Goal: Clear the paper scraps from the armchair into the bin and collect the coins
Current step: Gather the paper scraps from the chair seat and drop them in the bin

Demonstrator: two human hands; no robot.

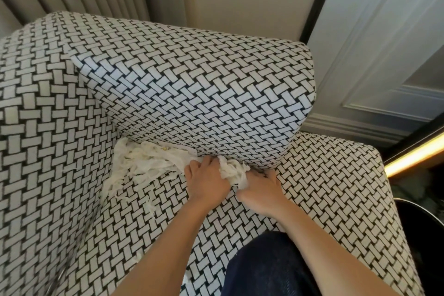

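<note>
Paper scraps [149, 163] lie at the back edge of the armchair [324, 187] seat. The left hand [207, 182] and right hand [260, 192] both grip one wad [234, 172]; the rest stretches leftward along the cushion [192, 91], nearest the left hand.

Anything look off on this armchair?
Shredded paper scraps litter the rear left corner of the armchair seat, running under the back cushion, which sits askew. The left hand and right hand pinch a wad between them. A yellowish speck in the scraps could be a coin; too small to tell.
</note>
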